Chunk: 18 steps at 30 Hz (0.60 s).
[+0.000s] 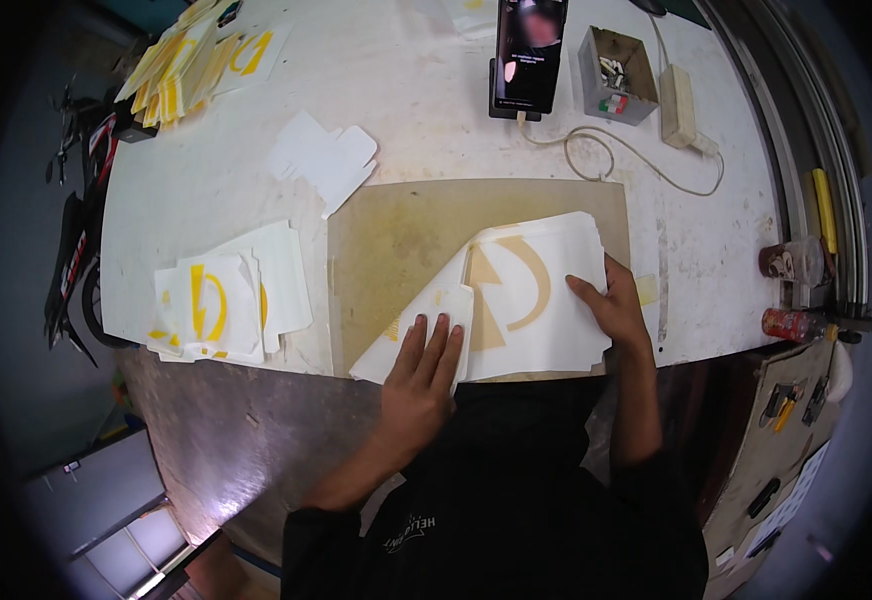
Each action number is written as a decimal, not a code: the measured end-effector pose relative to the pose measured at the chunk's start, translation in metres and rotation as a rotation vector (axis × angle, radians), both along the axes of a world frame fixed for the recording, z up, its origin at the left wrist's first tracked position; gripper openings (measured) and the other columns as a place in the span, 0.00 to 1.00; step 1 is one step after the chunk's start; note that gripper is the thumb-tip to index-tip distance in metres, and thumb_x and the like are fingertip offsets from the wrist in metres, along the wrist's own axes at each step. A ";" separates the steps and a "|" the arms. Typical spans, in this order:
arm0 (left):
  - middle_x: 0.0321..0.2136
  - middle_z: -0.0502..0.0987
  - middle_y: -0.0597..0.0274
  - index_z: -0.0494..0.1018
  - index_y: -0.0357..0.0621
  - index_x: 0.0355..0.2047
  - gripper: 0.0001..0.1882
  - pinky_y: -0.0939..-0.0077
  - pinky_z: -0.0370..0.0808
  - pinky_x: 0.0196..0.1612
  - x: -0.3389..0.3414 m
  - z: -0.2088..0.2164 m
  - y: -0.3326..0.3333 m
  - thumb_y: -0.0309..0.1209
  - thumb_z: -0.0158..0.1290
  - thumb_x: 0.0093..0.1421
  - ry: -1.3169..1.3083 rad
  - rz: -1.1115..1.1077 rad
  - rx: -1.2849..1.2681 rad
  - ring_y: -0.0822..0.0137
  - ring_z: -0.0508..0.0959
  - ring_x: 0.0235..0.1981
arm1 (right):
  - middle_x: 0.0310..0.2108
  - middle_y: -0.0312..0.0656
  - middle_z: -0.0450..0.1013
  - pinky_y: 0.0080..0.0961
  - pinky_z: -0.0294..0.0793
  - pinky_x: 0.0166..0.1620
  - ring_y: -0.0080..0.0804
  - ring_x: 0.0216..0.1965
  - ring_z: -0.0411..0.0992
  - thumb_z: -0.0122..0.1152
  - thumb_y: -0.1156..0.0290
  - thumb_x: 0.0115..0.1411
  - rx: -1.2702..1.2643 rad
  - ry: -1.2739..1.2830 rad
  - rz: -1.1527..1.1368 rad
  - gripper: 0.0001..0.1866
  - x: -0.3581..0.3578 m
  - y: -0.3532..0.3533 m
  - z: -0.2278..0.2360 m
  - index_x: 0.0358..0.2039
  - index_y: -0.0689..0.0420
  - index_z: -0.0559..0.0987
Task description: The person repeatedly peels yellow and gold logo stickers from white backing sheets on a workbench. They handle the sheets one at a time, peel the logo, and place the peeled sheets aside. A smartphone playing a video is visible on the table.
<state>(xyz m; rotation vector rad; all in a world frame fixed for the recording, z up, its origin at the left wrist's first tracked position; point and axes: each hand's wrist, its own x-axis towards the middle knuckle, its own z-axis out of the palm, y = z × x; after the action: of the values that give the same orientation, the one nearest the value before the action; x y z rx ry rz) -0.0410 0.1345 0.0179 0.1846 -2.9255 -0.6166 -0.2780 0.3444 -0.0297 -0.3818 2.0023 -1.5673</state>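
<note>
On tan mat: left hand flat atop white sheets; right hand gripping their right edge (thumb uppermost).

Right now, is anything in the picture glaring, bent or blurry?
Head view: glare on the floor at lower left; head view: the near edge of the table bows, corners black; head view: part of the phone screen blurred, left fingers and white sheet fairly clear.

Bare mat offers passage left of white sheets; narrow gap beside left paper stack. Phone, grey box, looped cable obstruct far side.
</note>
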 end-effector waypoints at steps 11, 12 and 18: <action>0.73 0.57 0.37 0.61 0.34 0.71 0.44 0.37 0.55 0.73 -0.028 -0.051 -0.043 0.17 0.52 0.50 0.014 0.145 -0.091 0.32 0.57 0.73 | 0.47 0.47 0.82 0.29 0.77 0.52 0.29 0.46 0.78 0.66 0.76 0.63 0.018 0.027 -0.001 0.23 0.000 0.000 0.001 0.58 0.68 0.76; 0.73 0.57 0.36 0.60 0.33 0.71 0.42 0.37 0.55 0.73 -0.031 -0.054 -0.051 0.18 0.53 0.52 0.026 0.165 -0.089 0.32 0.57 0.73 | 0.47 0.47 0.82 0.29 0.77 0.52 0.29 0.46 0.78 0.66 0.76 0.63 0.017 0.031 0.000 0.24 0.000 0.000 0.000 0.58 0.68 0.76; 0.71 0.58 0.31 0.57 0.28 0.71 0.41 0.38 0.50 0.74 -0.048 -0.062 -0.098 0.43 0.58 0.68 0.007 0.243 -0.105 0.34 0.57 0.73 | 0.48 0.48 0.82 0.29 0.77 0.53 0.30 0.47 0.78 0.66 0.75 0.63 0.044 0.019 0.000 0.24 0.001 0.000 0.000 0.59 0.68 0.76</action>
<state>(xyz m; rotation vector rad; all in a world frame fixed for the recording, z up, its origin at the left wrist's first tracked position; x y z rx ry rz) -0.0886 0.0366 -0.0437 0.5145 -2.8562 -0.4250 -0.2773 0.3439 -0.0298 -0.3812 2.0477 -1.5224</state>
